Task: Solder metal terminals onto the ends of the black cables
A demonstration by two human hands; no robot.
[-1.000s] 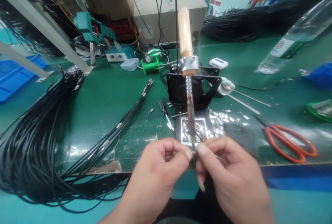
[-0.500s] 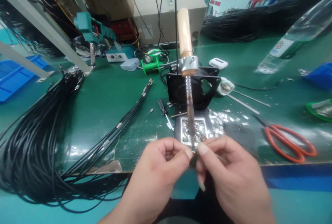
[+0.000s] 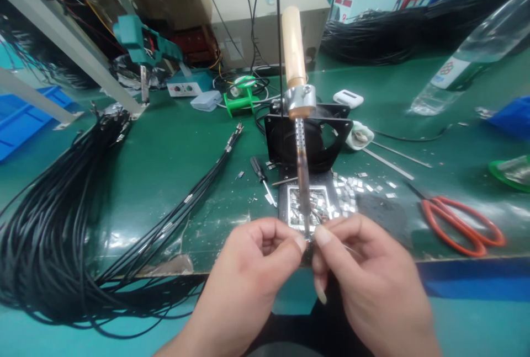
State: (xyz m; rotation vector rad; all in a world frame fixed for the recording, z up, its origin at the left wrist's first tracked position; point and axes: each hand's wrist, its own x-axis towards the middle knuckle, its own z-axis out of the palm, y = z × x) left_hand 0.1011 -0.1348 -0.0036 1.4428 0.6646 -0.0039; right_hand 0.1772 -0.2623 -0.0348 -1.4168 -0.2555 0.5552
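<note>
A soldering iron with a wooden handle is clamped upright, tip down, in front of a black square fan. My left hand is closed in a pinch just left of the iron's tip, on something too small and hidden to name. On the tip's other side, my right hand pinches what looks like a thin wire. The fingertips of both hands almost meet at the tip. Behind them lies a white-rimmed square tray of small metal pieces.
Black cables lie bundled at the left, a few stretching across the bench. A screwdriver rests beside the tray. Scattered metal pieces, orange-handled scissors and a plastic bottle are to the right. A green spool stands behind.
Both hands keep their pinch at the iron's tip, practically unmoved. The camera view has shifted very slightly.
</note>
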